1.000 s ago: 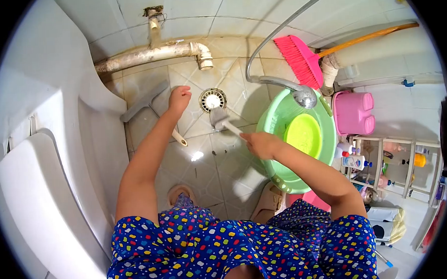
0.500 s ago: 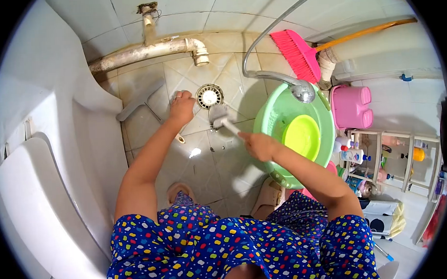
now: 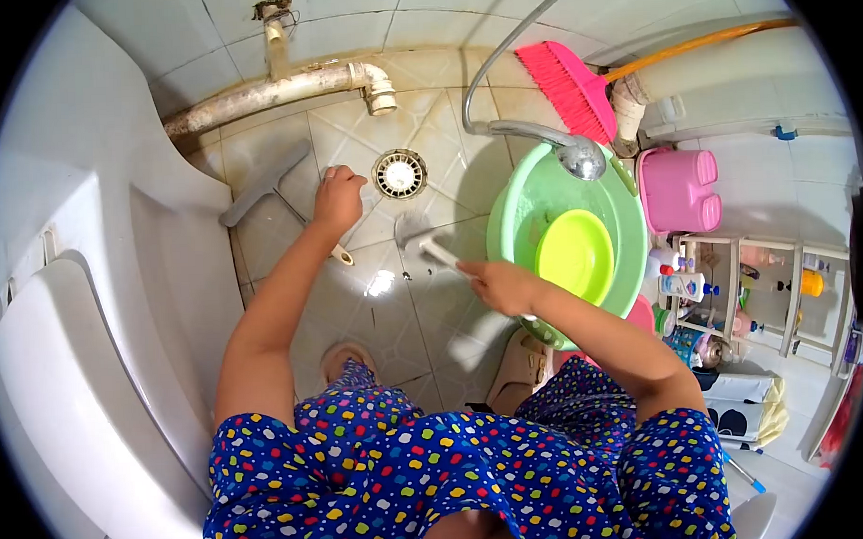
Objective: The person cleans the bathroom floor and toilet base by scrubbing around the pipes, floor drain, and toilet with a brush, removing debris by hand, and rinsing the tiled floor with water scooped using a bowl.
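My right hand (image 3: 501, 286) is wrapped round the white handle of a brush (image 3: 440, 252). Its greyish head is blurred and sits at the tiled floor, just below a round floor drain (image 3: 400, 175) with a slotted rim. To the left of the drain hovers my left hand (image 3: 338, 199), its fingers curled together; whether anything is in them I cannot make out. Beneath that hand lies a grey squeegee (image 3: 267, 185), its thin handle running partly hidden under my wrist. Small dark specks dot the wet floor under the brush.
A green basin (image 3: 506, 215) holding a lime-green bowl (image 3: 576, 260) stands at the right, with a shower head (image 3: 580, 158) over its rim. Behind are a pink broom (image 3: 573, 89) and a pink bucket (image 3: 678, 192). A white pipe (image 3: 283, 99) runs along the back wall; a toilet (image 3: 85, 405) is at left.
The brush head has shifted slightly down and left, away from the drain. My left hand has moved a little left and is more curled. The whole view has tilted slightly.
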Tool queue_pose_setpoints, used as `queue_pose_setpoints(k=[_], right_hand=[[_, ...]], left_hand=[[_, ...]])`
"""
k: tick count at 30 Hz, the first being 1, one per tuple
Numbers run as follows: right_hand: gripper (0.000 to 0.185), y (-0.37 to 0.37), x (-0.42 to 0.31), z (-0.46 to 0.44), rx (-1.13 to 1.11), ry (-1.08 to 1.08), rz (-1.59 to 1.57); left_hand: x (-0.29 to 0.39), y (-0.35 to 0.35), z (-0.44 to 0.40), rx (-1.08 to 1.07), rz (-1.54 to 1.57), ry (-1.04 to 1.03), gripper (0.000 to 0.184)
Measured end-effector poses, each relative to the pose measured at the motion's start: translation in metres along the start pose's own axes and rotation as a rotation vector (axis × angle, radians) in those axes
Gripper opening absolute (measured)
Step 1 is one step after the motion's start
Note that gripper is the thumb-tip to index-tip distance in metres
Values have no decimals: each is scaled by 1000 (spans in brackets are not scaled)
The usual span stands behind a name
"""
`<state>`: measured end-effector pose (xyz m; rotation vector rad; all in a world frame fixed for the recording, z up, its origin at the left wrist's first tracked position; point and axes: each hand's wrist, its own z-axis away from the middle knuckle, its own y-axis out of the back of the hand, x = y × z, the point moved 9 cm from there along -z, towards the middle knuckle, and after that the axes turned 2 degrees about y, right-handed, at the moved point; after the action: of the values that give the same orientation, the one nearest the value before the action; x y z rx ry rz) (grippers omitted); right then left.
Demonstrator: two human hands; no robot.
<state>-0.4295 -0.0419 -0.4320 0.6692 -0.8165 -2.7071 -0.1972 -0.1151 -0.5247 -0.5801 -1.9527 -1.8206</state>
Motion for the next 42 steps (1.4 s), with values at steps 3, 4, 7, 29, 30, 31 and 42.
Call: queue_pose_setpoints(k=[3,4,7,29,30,31,42], right_hand=[[46,11,-10,20,85,181,-77],[46,21,-5,27,2,27,-363],[44,30,2,44,-124,-139,-868],[42,4,12,79,-252,-209,-1671],[42,5,12,81,-237,-213,-1665],[42,5,13,83,-223,-218,-1660],[44,7,9,92,-174,-245,-1666]], left_hand=[[2,-5,6,24,15,-27,31],[4,-3,7,38,27,-64,29],[13,6,7,17,142,-43,24],[40,-56,6,-393,611,266,17],[40,-55,5,-395,612,265,17],[35,-51,4,-357,474,266,14],[26,-12,2,-165,73,318,6]])
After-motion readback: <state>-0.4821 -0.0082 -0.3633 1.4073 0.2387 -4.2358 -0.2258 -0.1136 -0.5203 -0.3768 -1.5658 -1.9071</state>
